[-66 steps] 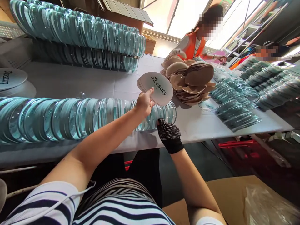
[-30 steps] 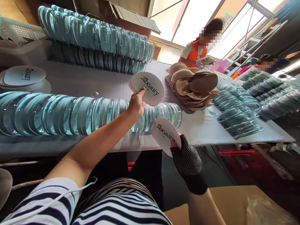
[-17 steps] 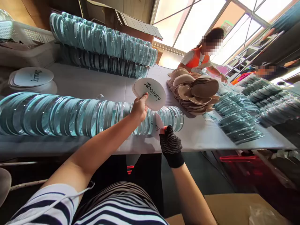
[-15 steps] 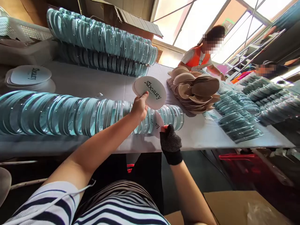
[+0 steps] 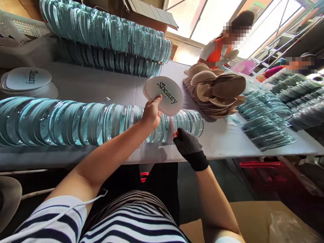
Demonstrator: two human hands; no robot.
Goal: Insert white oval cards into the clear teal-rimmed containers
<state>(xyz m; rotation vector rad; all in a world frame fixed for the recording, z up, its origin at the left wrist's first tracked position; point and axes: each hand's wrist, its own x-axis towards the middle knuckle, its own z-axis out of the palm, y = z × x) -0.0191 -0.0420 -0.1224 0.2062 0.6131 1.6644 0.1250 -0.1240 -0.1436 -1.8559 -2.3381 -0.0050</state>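
My left hand (image 5: pixel 152 114) holds up a small stack of white oval cards (image 5: pixel 164 94) printed "beauty", above a long row of clear teal plastic cases (image 5: pixel 76 123) standing on edge on the grey table (image 5: pixel 217 141). My right hand (image 5: pixel 188 145), in a black dotted glove, pinches the edge of one white card (image 5: pixel 172 127). That card sits between cases near the right end of the row, and most of it is hidden.
Two more rows of cases (image 5: pixel 106 33) are stacked at the back. A pile of beige cups (image 5: pixel 217 89) and flat-laid cases (image 5: pixel 265 131) lie to the right. More cards (image 5: pixel 27 79) rest at the left. A co-worker in orange (image 5: pixel 217 50) stands across the table. A cardboard box (image 5: pixel 253 216) is below.
My right hand brought a single card up from below the table edge and pushed it in between the cases. My left hand kept its stack in the same spot.
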